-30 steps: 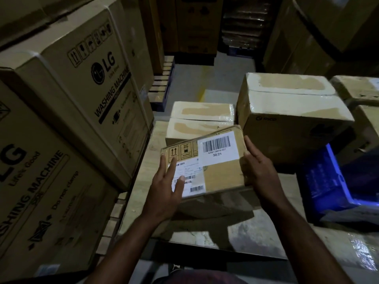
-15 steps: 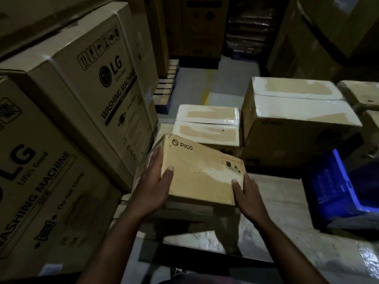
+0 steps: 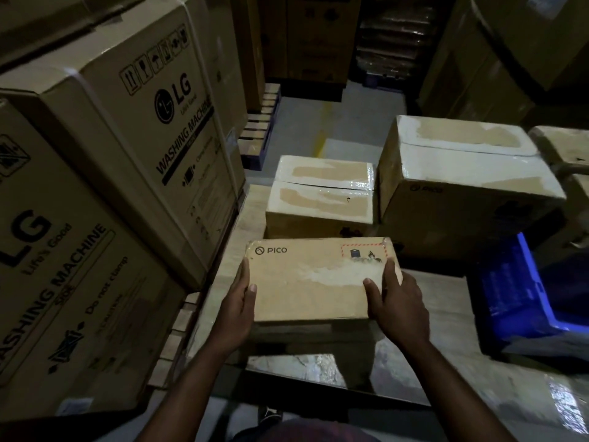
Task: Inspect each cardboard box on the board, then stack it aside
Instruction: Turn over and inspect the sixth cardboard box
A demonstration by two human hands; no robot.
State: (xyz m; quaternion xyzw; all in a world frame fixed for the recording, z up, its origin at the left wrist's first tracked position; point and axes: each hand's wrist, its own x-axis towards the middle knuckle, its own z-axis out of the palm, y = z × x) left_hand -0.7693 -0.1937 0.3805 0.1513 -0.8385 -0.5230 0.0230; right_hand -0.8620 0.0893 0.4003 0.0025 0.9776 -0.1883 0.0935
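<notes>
Head view, standing over it: well left of the PICO box (image 3: 314, 282) rise two big LG washing machine cartons (image 3: 105, 250), one stacked on the other. The left hand (image 3: 237, 301) grips the PICO box by its left edge, thumb laid flat on the top face and the fingers curled out of sight round the side. The PICO box sits between the two hands over the tabletop (image 3: 446, 301), its printed face turned up toward the person; I cannot tell whether its underside touches the wood. Just behind the PICO box stands a small taped box (image 3: 322, 199). The right hand (image 3: 395, 301) clamps the PICO box's right edge, thumb on the top face, fingers running up along the side near the red-bordered label. Behind and to the right of the PICO box stands a larger taped box (image 3: 462, 186). Well right of the PICO box sits a blue crate (image 3: 522, 298).
</notes>
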